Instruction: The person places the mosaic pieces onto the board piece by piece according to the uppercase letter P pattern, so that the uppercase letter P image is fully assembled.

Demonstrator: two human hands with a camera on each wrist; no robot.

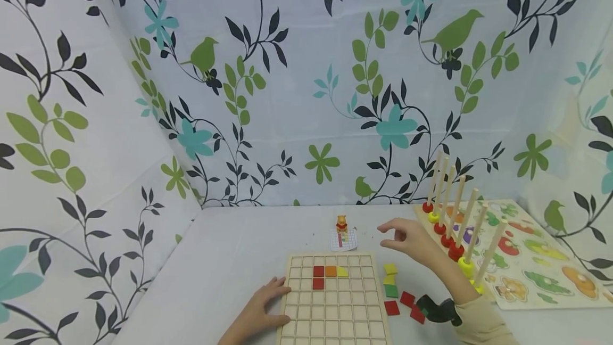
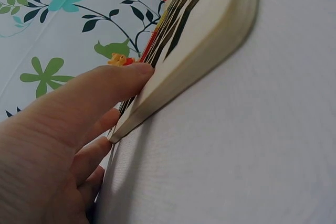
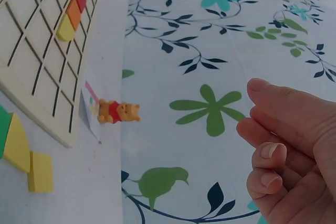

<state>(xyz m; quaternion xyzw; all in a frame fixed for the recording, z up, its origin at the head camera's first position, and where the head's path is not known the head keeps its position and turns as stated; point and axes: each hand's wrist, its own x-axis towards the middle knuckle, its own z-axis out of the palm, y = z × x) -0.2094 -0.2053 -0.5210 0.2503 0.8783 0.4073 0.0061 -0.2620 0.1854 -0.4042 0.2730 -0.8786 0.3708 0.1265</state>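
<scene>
A wooden grid board (image 1: pixel 330 313) lies on the table. Two red square tiles (image 1: pixel 318 271), an orange tile (image 1: pixel 331 271) and a yellow tile with a curved edge (image 1: pixel 342 271) sit in its upper cells. My left hand (image 1: pixel 261 307) touches the board's left edge with thumb and fingertips, the fingers spread; in the left wrist view the thumb (image 2: pixel 126 80) lies against the rim. Above the table, right of the board's far corner, my right hand (image 1: pixel 407 236) hovers with fingers loosely bent, and nothing shows between them in the right wrist view.
Beyond the board a small bear figurine (image 1: pixel 341 223) stands by a gridded card (image 1: pixel 344 241). Loose yellow tiles (image 1: pixel 390 269), a green tile (image 1: pixel 391 290) and red tiles (image 1: pixel 391 308) lie to the right. Farther right are upright pegs with beads (image 1: pixel 456 252) and a vegetable puzzle (image 1: pixel 517 297).
</scene>
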